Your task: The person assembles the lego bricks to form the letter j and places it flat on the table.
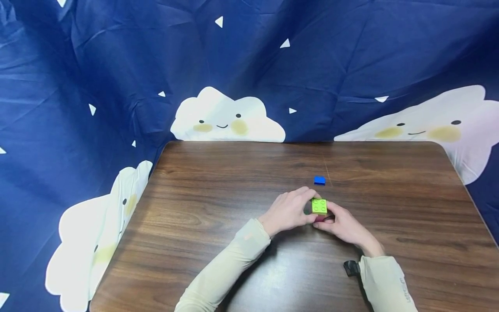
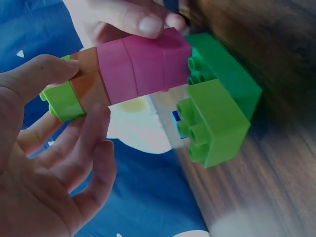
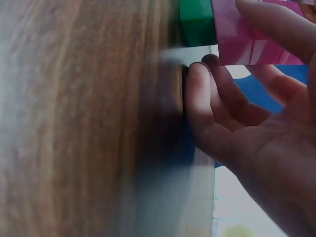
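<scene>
A tower of toy building bricks stands upright between the two hands, with a lime brick (image 1: pixel 319 206) on top, an orange brick (image 2: pixel 90 81) under it and several pink bricks (image 2: pixel 144 66) below. At its foot is a dark green brick (image 2: pixel 224 74). The left hand (image 1: pixel 290 210) pinches the lime and orange bricks at the top. Lower down, the right hand (image 1: pixel 347 225) holds the pink part, its thumb (image 2: pixel 148 24) against one face. Another light green brick (image 2: pixel 217 123) sits beside the dark green one; whether they are joined I cannot tell.
A small blue brick (image 1: pixel 319 180) lies on the wooden table (image 1: pixel 218 182) beyond the hands. Dark blue cloth (image 1: pixel 249 52) with white clouds hangs behind the table's far edge and along its left side. A black strap piece (image 1: pixel 351 268) shows at the right cuff.
</scene>
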`<state>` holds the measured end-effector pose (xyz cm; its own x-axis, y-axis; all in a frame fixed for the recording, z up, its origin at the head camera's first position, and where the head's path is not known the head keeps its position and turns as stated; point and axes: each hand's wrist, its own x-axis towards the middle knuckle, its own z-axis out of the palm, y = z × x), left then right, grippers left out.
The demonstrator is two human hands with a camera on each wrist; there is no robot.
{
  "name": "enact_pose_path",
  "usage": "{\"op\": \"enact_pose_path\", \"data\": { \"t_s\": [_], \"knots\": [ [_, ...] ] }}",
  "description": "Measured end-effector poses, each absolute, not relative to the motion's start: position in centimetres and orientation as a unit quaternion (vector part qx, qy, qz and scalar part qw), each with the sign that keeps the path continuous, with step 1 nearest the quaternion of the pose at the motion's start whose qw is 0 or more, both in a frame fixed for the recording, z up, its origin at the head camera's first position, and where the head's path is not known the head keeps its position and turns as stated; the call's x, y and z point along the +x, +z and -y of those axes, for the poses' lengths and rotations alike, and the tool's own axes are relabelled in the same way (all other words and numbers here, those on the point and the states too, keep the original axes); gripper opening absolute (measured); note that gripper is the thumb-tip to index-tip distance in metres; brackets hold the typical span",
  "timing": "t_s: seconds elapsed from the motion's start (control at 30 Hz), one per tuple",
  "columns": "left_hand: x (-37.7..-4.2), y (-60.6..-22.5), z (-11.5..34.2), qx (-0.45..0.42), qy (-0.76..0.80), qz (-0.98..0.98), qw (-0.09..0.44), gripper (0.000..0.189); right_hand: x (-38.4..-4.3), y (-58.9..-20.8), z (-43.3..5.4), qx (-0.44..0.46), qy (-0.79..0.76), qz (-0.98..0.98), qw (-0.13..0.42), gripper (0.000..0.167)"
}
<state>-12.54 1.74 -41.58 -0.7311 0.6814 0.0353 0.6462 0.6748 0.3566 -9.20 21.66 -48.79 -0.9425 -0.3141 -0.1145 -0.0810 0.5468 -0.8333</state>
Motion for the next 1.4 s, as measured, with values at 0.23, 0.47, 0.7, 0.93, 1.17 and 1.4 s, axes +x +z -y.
{"op": "enact_pose_path", "data": {
  "t_s": [0.23,0.47,0.7,0.93,1.17,1.4],
  "knots": [
    [-13.3,-43.4,0.0,0.337,0.180,-0.920,0.090,0.064,-8.9,-48.8,-21.6,-0.107,-0.449,-0.879,0.119,0.052],
    [-13.7,-46.2,2.0,0.307,0.176,-0.928,0.120,0.059,-8.6,-48.9,-21.6,-0.096,-0.452,-0.879,0.116,0.046],
    [-13.6,-47.8,2.4,0.302,0.194,-0.923,0.136,0.050,-8.6,-48.7,-21.6,-0.092,-0.452,-0.880,0.117,0.042],
    [-13.5,-47.9,2.3,0.303,0.191,-0.925,0.124,0.043,-8.6,-48.8,-21.6,-0.087,-0.452,-0.881,0.109,0.041],
    [-13.5,-47.8,2.5,0.307,0.191,-0.924,0.121,0.039,-8.6,-48.8,-21.6,-0.083,-0.452,-0.883,0.096,0.038],
    [-13.5,-47.7,2.7,0.301,0.200,-0.923,0.132,0.043,-8.6,-49.0,-21.4,-0.071,-0.449,-0.885,0.097,0.036]
  ]
}}
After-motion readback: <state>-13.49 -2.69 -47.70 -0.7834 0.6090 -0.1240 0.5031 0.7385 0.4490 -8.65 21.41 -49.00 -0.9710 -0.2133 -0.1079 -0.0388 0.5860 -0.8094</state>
